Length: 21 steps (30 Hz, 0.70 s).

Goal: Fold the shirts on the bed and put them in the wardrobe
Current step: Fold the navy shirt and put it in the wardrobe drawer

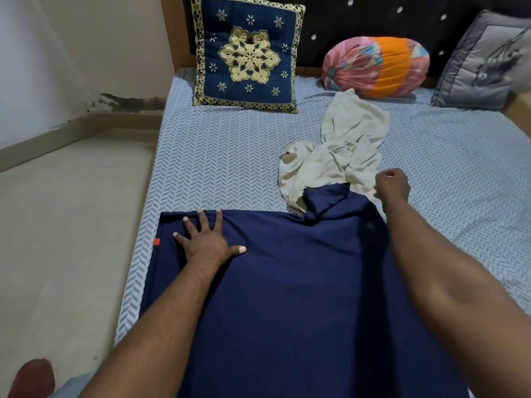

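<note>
A navy shirt (pixel 287 297) is spread flat over the near part of the bed (pixel 218 156), its far edge running straight across from left to centre. A small red tag (pixel 156 241) is seen at its left edge. The left hand (pixel 207 239) is laid palm-down on the far left corner of the navy shirt, fingers spread wide and flat, so nothing is held in that grip; the cloth is only pressed against the bed.

The right hand (pixel 392 186) is reached farther out, at the far right corner of the navy shirt, where the fabric is bunched and lifted into a ridge. Its fingers are curled closed (the knuckles face the camera), and whether cloth is actually pinched in the grip cannot be told from this angle.

A cream shirt (pixel 336 156) lies crumpled just beyond the navy one, touching and partly overlapped by its bunched far corner, near the middle of the bed.

At the far end, against a dark studded headboard (pixel 359 18), three cushions are propped: a blue and gold square cushion (pixel 247 53) on the left, a pink and orange round bolster (pixel 376 67) in the middle, and a grey pillow (pixel 482 61) on the right. The bed is covered with a blue and white herringbone sheet. To the left, a pale floor (pixel 66 225) is seen.
</note>
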Available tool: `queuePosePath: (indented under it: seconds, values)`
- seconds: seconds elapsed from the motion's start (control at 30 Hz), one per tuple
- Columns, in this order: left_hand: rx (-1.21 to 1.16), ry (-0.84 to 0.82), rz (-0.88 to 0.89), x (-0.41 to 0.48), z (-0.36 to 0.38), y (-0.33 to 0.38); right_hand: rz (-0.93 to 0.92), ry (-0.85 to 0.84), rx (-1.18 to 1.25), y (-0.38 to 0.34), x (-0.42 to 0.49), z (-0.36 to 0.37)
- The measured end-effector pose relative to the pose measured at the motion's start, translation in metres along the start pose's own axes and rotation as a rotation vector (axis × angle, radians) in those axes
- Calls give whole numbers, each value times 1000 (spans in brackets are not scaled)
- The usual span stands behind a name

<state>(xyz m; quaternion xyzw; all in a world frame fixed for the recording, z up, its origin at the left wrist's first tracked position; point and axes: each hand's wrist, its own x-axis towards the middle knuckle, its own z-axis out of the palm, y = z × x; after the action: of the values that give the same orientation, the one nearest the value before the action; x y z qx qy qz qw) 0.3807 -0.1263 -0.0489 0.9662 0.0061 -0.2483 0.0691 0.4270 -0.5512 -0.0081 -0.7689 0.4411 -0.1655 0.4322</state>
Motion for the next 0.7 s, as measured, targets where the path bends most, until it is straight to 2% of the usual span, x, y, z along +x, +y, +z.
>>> queuePosePath:
  seconds: [0.17, 0.23, 0.33, 0.4, 0.5, 0.53, 0.6, 0.7]
  values:
    - [-13, -8, -48, 4, -3, -10, -81, -317, -385, 22, -20, 9]
    - [-12, -10, -54, 5, -3, -11, -63, -396, -419, 32, -19, 17]
    - [-18, -13, -63, 9, -2, -14, -80, -262, -255, 33, -24, 23]
    - [-13, -36, -67, 10, -4, -15, -121, -233, -115, 28, -39, 16]
    - [1, -71, -49, 12, -8, -16, -250, -70, -79, 30, -71, 4]
    - [12, -77, -29, 12, -10, -20, -268, -72, -112, 33, -86, 0]
    - [17, -61, 42, 16, -14, -32, -281, -255, -169, 45, -107, -1]
    - [11, 68, 135, 15, -18, -65, -252, -673, -319, 60, -136, 0]
